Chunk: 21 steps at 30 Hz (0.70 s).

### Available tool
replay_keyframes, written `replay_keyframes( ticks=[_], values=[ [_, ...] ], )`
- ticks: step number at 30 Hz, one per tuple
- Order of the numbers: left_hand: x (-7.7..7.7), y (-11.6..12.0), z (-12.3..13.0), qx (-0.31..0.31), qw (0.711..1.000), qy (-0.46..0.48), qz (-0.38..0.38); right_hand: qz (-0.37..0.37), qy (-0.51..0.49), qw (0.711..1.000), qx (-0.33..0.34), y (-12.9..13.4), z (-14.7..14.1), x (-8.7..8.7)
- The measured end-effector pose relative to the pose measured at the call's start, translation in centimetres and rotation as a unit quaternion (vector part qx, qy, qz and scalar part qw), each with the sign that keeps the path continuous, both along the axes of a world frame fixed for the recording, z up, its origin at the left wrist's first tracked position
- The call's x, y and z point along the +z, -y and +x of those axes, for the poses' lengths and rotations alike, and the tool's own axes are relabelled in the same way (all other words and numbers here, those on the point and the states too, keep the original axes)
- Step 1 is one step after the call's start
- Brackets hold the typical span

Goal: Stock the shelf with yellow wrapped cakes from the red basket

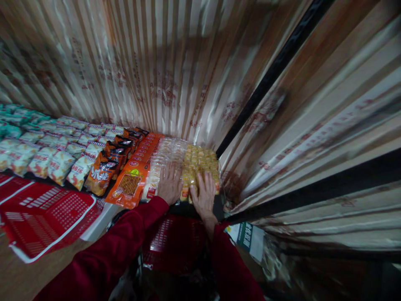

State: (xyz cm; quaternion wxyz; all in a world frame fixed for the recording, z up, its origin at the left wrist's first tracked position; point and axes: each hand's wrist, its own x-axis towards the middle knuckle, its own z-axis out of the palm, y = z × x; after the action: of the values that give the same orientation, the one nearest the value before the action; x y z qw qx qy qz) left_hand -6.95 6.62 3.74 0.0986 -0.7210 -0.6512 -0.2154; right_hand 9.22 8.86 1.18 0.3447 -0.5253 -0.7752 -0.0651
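My left hand (169, 183) lies flat with its fingers stretched out on a row of clear packs of pale snacks (167, 152). Beside it, my right hand (204, 193) rests with fingers spread on the yellow snack packs (199, 159) at the right end of the display. Neither hand grips anything. Just left of the pale packs is a row of orange snack bags (130, 184) with a window showing brown sticks. Further left stand darker orange-and-black snack bags (102, 173).
White snack bags (61, 165) and teal bags (19, 119) fill the display's left side. Red plastic baskets (46, 217) stand below its front. A pleated, printed curtain (166, 71) hangs behind, crossed by a dark slanting pole (266, 83). A green-and-white package (247, 238) lies lower right.
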Motion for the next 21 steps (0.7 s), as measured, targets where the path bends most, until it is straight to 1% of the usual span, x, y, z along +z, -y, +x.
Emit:
replay_keyframes(
  ticks=[2, 3, 5, 7, 9, 11, 13, 16, 18, 21],
  values=[
    [-0.6, 0.0, -0.7, 0.009, 1.0, -0.003, -0.008, -0.02, 0.036, 0.999, 0.035, 0.2, -1.7, 0.7],
    [-1.0, 0.0, -0.9, 0.009, 1.0, -0.005, -0.014, -0.029, 0.047, 0.998, 0.039, 0.3, -2.6, 0.8],
    [-1.8, 0.1, -1.1, 0.011, 1.0, -0.005, -0.026, -0.05, 0.057, 0.997, 0.025, 0.2, -3.9, 0.5],
    [-2.5, 0.1, -1.1, 0.012, 0.999, -0.005, -0.034, -0.066, 0.064, 0.996, 0.014, 0.1, -4.6, -0.2],
    [-2.7, 0.2, -1.0, 0.012, 0.999, -0.003, -0.036, -0.075, 0.072, 0.995, 0.014, -0.2, -4.8, -0.7],
    [-2.5, 0.1, -1.0, 0.013, 0.999, 0.002, -0.033, -0.072, 0.079, 0.994, 0.019, -0.5, -4.5, -0.7],
    [-2.0, 0.0, -1.1, 0.015, 1.0, 0.007, -0.024, -0.062, 0.085, 0.994, 0.016, -1.0, -4.1, -0.3],
    [-1.4, -0.5, -1.5, 0.028, 0.999, 0.016, -0.006, -0.053, 0.089, 0.995, -0.015, -1.9, -3.5, 0.6],
    [-1.5, -0.8, -1.8, 0.042, 0.999, 0.019, -0.005, -0.059, 0.094, 0.993, -0.034, -2.3, -3.3, 0.8],
    [-2.2, -1.1, -2.0, 0.044, 0.999, 0.016, -0.016, -0.081, 0.111, 0.99, -0.043, -2.2, -3.3, 0.5]
  ],
)
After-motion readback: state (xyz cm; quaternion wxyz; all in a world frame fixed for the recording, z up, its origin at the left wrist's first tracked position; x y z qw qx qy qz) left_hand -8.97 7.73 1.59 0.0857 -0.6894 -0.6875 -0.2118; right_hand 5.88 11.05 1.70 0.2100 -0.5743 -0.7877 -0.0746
